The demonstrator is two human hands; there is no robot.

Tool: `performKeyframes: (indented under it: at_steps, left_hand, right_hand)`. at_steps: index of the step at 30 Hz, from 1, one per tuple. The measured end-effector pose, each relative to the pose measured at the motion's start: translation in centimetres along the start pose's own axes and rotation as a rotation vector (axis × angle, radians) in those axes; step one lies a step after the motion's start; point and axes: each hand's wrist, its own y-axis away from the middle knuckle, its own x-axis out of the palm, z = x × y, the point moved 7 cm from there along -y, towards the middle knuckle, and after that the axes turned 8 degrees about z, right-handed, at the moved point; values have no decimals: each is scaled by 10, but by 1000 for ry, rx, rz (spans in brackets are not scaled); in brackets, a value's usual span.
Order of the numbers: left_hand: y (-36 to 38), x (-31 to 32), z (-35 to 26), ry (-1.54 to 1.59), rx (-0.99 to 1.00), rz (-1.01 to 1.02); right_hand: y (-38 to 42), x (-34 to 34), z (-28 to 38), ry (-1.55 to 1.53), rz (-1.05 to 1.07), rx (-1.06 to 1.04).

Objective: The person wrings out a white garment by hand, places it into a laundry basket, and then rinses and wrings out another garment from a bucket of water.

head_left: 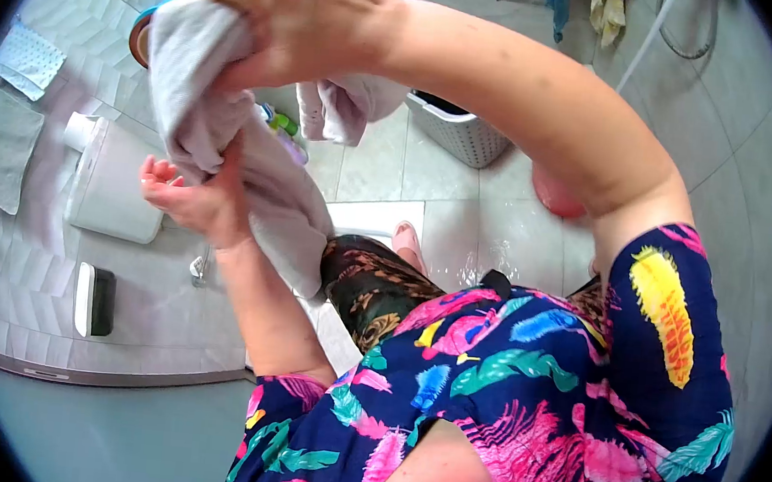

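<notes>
A light grey cloth garment [284,195] hangs twisted and bunched between my two hands in the upper left of the head view. My right hand [295,26] reaches across from the right and is closed around its upper part, thumb pressed into the folds. Lower down, my left hand [201,202] grips the middle of the garment, thumb against the fabric and fingertips curled out at the left. One loose part of the garment [347,107] dangles below my right wrist. The long lower part drapes down past my left forearm to my knee.
A grey perforated laundry basket [458,130] stands on the tiled floor, beside a pink round object [556,192]. A white toilet tank [120,181] is at the left wall, a soap-sized black and white box [94,300] below. A shower hose [688,47] hangs top right.
</notes>
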Motion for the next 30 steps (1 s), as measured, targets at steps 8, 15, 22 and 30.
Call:
performKeyframes:
  at_steps: [8,15,22,30]
  left_hand:
    - [-99,130,43,477,162,792]
    - [-150,137,-46,100,413,672]
    - [-180,205,-103,-217,698,550]
    - [-267,277,-76,-157,259,525]
  right_hand:
    - [87,26,-30,-81,55,271]
    - [296,34,-67,-316,616,846]
    - [382,9,-55,-565,853,1101]
    - [449,-4,-84,-547,806,1203]
